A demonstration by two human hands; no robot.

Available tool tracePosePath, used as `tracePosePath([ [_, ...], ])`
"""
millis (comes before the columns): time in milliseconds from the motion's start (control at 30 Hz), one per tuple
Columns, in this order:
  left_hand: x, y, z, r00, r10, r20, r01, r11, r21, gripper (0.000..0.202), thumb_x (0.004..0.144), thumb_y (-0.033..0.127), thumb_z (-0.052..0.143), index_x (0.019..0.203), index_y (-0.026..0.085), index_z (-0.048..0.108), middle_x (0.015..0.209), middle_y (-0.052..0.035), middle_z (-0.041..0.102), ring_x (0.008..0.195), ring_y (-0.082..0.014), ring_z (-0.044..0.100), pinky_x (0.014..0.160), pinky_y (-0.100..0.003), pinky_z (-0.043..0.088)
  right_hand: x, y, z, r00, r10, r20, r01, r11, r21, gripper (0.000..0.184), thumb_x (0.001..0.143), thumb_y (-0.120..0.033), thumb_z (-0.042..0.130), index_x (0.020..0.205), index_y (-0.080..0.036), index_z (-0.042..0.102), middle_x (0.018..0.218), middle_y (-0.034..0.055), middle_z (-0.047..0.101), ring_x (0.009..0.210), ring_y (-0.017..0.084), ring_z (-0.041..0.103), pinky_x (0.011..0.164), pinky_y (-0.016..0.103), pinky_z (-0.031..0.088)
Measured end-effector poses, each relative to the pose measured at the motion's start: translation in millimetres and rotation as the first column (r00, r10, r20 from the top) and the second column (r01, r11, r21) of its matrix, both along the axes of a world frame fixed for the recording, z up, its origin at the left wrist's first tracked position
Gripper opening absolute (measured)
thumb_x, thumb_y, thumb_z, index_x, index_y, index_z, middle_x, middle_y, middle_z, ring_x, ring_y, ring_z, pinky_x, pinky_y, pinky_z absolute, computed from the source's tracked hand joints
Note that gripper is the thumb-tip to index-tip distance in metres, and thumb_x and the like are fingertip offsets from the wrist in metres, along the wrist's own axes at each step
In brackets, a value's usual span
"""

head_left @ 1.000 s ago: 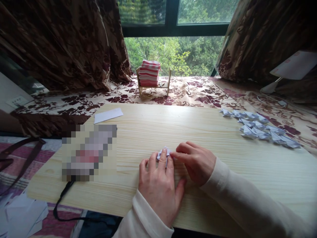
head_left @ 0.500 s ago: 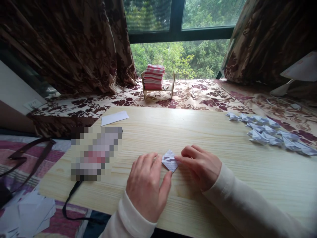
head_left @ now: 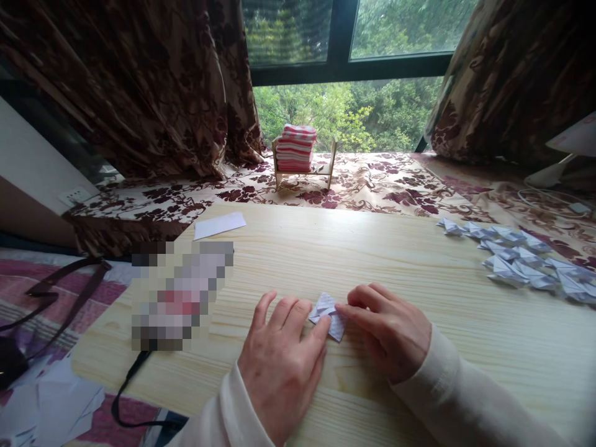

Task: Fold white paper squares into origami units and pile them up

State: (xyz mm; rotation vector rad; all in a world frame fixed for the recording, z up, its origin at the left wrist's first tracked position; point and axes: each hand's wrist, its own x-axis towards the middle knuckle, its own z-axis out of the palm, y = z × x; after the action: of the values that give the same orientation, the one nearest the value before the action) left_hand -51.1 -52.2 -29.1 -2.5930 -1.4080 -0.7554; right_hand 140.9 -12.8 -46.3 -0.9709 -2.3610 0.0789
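A small piece of folded paper with faint printed marks lies on the wooden table between my hands, turned roughly cornerwise. Its middle shows a raised fold. My left hand is spread palm down on the left, its thumb tip resting on the paper and its forefinger beside the left corner. With curled fingers, my right hand pinches at the paper's right side, the forefinger tip touching the fold. The paper's underside and part of its lower left edge are hidden.
Several folded paper pieces cluster at the table's far right. A white paper strip lies at the back left, near a blurred-out device with a black cable. Loose paper sheets lie beyond the table's left edge.
The paper has turned a little on the table. My left thumb has moved up onto it. My right hand still touches its right side. The view has shifted slightly.
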Motion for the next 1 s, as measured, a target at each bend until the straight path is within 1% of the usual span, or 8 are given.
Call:
tracePosePath([
  [67,-1,4,-0.7,0.999,-0.022,-0.028,0.022,1.0,0.019,0.028,0.087,0.02,0.042,0.108,0.022,0.06,0.103,-0.0054,0.06,0.1,-0.022,0.05,0.101,-0.048,0.024,0,0,-0.7,1.0,-0.001,-0.01,0.001,1.0,0.007,0.026,0.081,-0.01,0.037,0.082,-0.017,0.062,0.075,0.0077,0.055,0.067,0.018,0.044,0.057,0.028,0.036],
  [267,-6,10,-5.8,0.999,-0.013,-0.042,0.011,0.999,-0.041,0.03,0.088,0.025,0.04,0.11,0.017,0.059,0.098,-0.0055,0.062,0.098,-0.0223,0.052,0.103,-0.048,0.022,-1,-2,-0.3,0.999,-0.026,-0.029,0.026,1.0,0.004,0.029,0.084,-0.01,0.033,0.084,-0.017,0.062,0.076,0.0078,0.054,0.068,0.018,0.044,0.057,0.028,0.036],
  [433,-3,13,-5.3,0.997,-0.034,-0.063,0.035,0.999,0.003,0.029,0.088,0.024,0.042,0.113,0.022,0.058,0.1,-0.0043,0.063,0.098,-0.0214,0.052,0.104,-0.048,0.02,-1,-3,1.2,1.0,-0.015,-0.007,0.015,1.0,-0.016,0.029,0.085,-0.01,0.033,0.086,-0.016,0.061,0.076,0.0084,0.053,0.069,0.018,0.044,0.057,0.029,0.037],
  [567,2,14,-5.4,0.995,-0.011,-0.095,0.006,0.999,-0.05,0.032,0.088,0.03,0.043,0.115,0.02,0.057,0.102,-0.0046,0.062,0.097,-0.0224,0.052,0.105,-0.05,0.016,-1,-3,1.3,1.0,-0.018,-0.007,0.018,0.999,-0.035,0.03,0.086,-0.011,0.032,0.087,-0.015,0.062,0.077,0.0089,0.054,0.069,0.019,0.044,0.058,0.029,0.037],
  [733,2,14,-5.2,0.998,0.014,-0.069,-0.018,0.998,-0.064,0.032,0.087,0.027,0.042,0.113,0.017,0.057,0.102,-0.0059,0.062,0.096,-0.0232,0.051,0.104,-0.052,0.015,-1,-3,2.3,1.0,-0.025,0.016,0.026,0.999,-0.037,0.03,0.085,-0.012,0.033,0.088,-0.015,0.063,0.074,0.0085,0.054,0.067,0.018,0.043,0.056,0.029,0.036],
  [867,-3,19,1.8,0.999,0.017,0.051,-0.01,0.991,-0.133,0.022,0.085,0.023,0.044,0.095,0.019,0.064,0.09,-0.0047,0.062,0.086,-0.0207,0.052,0.096,-0.048,0.028,-2,-2,2.7,0.999,-0.026,0.019,0.026,0.999,-0.029,0.027,0.081,-0.011,0.036,0.082,-0.016,0.063,0.074,0.0085,0.055,0.066,0.018,0.044,0.056,0.028,0.037],
  [933,-3,23,5.5,0.99,0.068,0.125,-0.045,0.983,-0.18,0.02,0.085,0.022,0.045,0.08,0.019,0.064,0.081,-0.004,0.06,0.081,-0.0194,0.052,0.086,-0.042,0.035,-3,-1,2.0,1.0,-0.018,0.009,0.018,0.999,-0.038,0.026,0.079,-0.01,0.038,0.077,-0.017,0.063,0.074,0.0084,0.056,0.067,0.018,0.045,0.056,0.028,0.038],
  [1000,1,26,7.7,0.982,0.138,0.13,-0.108,0.97,-0.216,0.017,0.083,0.025,0.049,0.073,0.018,0.06,0.076,-0.0036,0.059,0.08,-0.0203,0.051,0.08,-0.04,0.037,-2,0,0.7,1.0,-0.015,-0.002,0.015,0.998,-0.054,0.026,0.078,-0.009,0.04,0.076,-0.018,0.064,0.074,0.0078,0.056,0.068,0.018,0.047,0.056,0.027,0.039],
])
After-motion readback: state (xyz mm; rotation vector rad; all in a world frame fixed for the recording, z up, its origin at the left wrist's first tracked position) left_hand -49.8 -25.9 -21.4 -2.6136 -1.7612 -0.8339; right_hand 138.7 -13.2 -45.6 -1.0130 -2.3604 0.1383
